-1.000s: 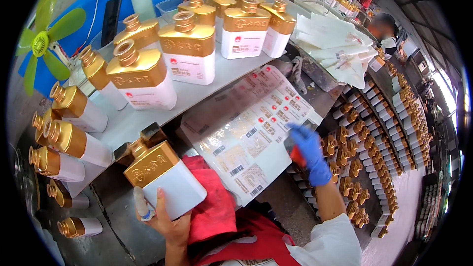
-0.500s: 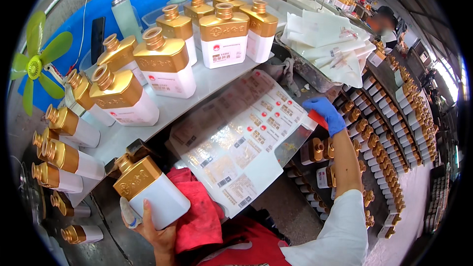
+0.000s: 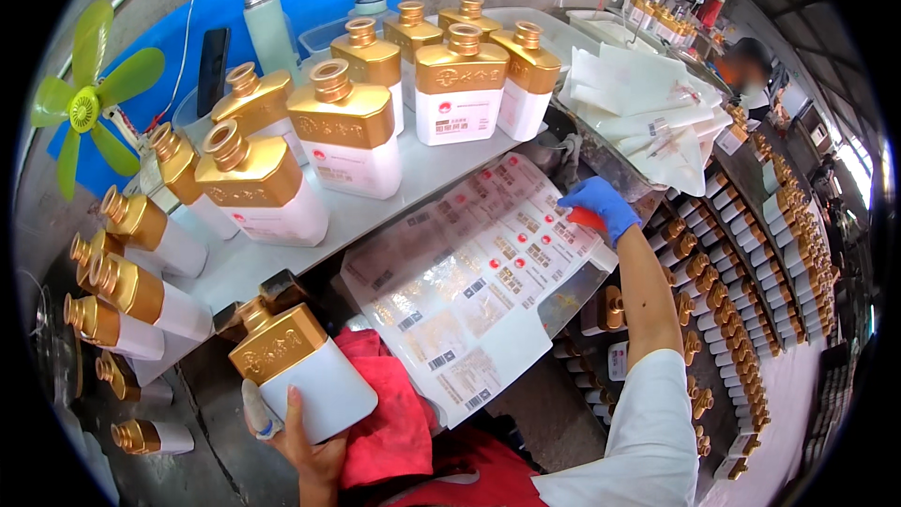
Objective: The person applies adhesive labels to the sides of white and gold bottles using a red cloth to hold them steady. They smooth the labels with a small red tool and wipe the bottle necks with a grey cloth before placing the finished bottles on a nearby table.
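My left hand grips a white bottle with a gold shoulder and neck, tilted at the lower left. The white face turned to me carries no label. A pale wrap covers one fingertip of that hand. My right hand, in a blue glove, has its fingers closed on a small flat red scraper. It is over the upper right part of a sheet of printed labels, which has red dots, gold lettering and dark codes. I cannot tell whether the scraper touches the sheet.
Several labelled gold-and-white bottles stand on the grey shelf. A red cloth lies beside my held bottle. White papers fill a tray at back right. Rows of bottles line the right. A green fan is far left.
My right hand has moved left, with the red scraper, from the sheet's right corner to over its printed part. My left hand still holds the bottle. The whole view has shifted slightly.
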`<state>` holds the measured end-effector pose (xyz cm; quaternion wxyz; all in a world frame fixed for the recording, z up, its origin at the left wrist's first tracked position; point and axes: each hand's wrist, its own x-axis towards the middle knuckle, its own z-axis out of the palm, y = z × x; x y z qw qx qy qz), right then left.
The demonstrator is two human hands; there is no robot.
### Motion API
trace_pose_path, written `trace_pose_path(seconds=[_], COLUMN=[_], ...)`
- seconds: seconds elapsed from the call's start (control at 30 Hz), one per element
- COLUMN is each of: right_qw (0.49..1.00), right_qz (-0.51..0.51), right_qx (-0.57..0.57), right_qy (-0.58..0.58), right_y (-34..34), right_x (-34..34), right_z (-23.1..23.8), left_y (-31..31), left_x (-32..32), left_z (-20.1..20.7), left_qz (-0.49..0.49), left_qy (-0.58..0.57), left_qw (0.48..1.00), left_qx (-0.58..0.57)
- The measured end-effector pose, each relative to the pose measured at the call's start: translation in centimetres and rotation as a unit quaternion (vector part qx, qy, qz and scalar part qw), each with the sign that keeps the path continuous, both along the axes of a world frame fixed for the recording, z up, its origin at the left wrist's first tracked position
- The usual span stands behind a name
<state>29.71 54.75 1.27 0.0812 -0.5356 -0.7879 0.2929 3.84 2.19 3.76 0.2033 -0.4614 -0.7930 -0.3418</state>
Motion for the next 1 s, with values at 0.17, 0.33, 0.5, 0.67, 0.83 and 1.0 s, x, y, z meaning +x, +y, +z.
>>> trace_pose_path(seconds=[0.17, 0.33, 0.5, 0.67, 0.83, 1.0], right_qw=[1.000, 0.998, 0.985, 0.943, 0.956, 0.946], right_qz=[0.005, 0.019, 0.072, 0.080, 0.060, 0.040], right_qx=[0.013, 0.027, 0.097, 0.163, 0.141, 0.208], right_qy=[-0.019, -0.062, -0.120, -0.279, -0.248, -0.247], right_y=[-0.3, 0.0, 0.5, 0.2, 1.7, 0.2], right_x=[0.2, -1.7, -4.6, -7.2, -6.0, -5.2], right_z=[0.1, 0.3, 0.6, 1.5, 1.4, 3.1], left_y=[-0.5, -0.3, -0.4, -0.6, -0.4, 0.0], left_x=[0.0, 0.1, 0.0, -0.1, -0.1, -0.1], left_z=[-0.9, -0.6, -0.5, -0.7, -0.6, -0.6], left_qz=[0.010, 0.008, 0.013, 0.016, 0.001, -0.015], left_qy=[-0.031, -0.036, -0.028, -0.042, -0.043, -0.052], left_qw=[0.999, 0.999, 0.999, 0.999, 0.999, 0.998], left_qx=[-0.012, -0.011, -0.022, -0.011, -0.001, 0.020])
